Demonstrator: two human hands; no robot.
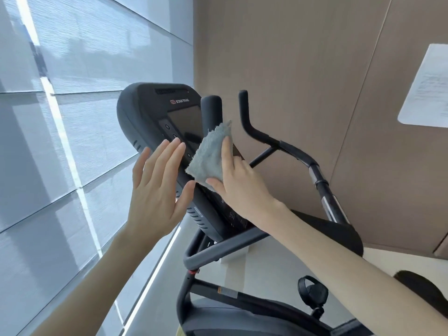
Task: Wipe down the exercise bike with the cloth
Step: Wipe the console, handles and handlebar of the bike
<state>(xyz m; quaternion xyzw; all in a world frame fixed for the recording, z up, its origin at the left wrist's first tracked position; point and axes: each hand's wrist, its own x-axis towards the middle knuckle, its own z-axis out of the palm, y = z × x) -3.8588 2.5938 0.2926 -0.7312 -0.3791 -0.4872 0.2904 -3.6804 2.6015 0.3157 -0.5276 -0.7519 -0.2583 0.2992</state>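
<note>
The exercise bike's dark console (155, 110) tilts across the middle of the head view, with a blank screen and round buttons. My right hand (238, 184) presses a pale blue-grey cloth (209, 156) flat against the console's lower face, thumb and forefinger spread over it. My left hand (157, 187) is open with fingers apart, its fingertips and thumb resting on the console's left edge. The black handlebars (286, 146) curve away behind the console on the right. The frame tube (225, 248) runs below my right forearm.
A window with pale roller blinds (60, 117) fills the left side, close to the console. A tan panelled wall (303, 57) stands behind, with a white paper notice (429, 88) at right. A pedal (312, 292) and the bike's grey body (242, 318) lie below.
</note>
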